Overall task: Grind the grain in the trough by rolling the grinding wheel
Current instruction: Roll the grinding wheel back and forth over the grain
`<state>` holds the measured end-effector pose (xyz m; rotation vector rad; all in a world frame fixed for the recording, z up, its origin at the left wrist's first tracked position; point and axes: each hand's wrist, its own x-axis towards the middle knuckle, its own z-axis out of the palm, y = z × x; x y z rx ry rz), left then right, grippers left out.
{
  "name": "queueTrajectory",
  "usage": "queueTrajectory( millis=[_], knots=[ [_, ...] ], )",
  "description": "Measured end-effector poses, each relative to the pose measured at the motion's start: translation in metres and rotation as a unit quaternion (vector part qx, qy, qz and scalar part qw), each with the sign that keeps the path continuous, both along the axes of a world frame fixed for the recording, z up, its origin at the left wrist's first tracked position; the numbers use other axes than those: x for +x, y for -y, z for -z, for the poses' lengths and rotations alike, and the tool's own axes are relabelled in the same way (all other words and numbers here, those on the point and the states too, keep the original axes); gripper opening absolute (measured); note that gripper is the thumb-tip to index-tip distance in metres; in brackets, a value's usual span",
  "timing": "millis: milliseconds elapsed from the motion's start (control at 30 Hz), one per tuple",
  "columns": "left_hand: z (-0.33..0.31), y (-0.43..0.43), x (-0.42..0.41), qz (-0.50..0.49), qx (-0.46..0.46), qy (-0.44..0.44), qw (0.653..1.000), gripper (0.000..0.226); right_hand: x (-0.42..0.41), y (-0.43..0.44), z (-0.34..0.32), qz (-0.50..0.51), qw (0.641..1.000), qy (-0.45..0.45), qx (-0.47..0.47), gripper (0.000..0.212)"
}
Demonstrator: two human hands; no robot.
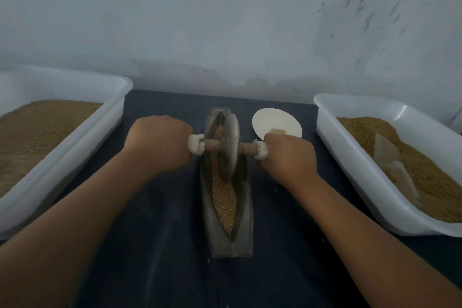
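Observation:
A narrow grey metal trough lies lengthwise on the dark table in front of me, with brown grain along its groove. The grey grinding wheel stands upright in the far half of the trough, on the grain. A wooden axle runs through the wheel, with white wrapping at each end. My left hand grips the left end of the axle. On the other side, my right hand grips the right end. Both fists hide the handle tips.
A white tub of brown grain stands at the left. Another white tub at the right holds grain and a clear scoop. A small white dish sits just beyond my right hand. A pale wall closes the back.

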<state>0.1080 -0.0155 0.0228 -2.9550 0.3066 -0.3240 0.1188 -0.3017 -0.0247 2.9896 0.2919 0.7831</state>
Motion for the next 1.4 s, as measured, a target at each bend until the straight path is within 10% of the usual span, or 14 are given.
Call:
queueTrajectory(
  millis=[1400],
  knots=[
    [0.000, -0.009, -0.009, 0.044, -0.009, -0.051, 0.998, 0.016, -0.016, 0.008, -0.012, -0.027, 0.998, -0.059, -0.019, 0.047]
  ],
)
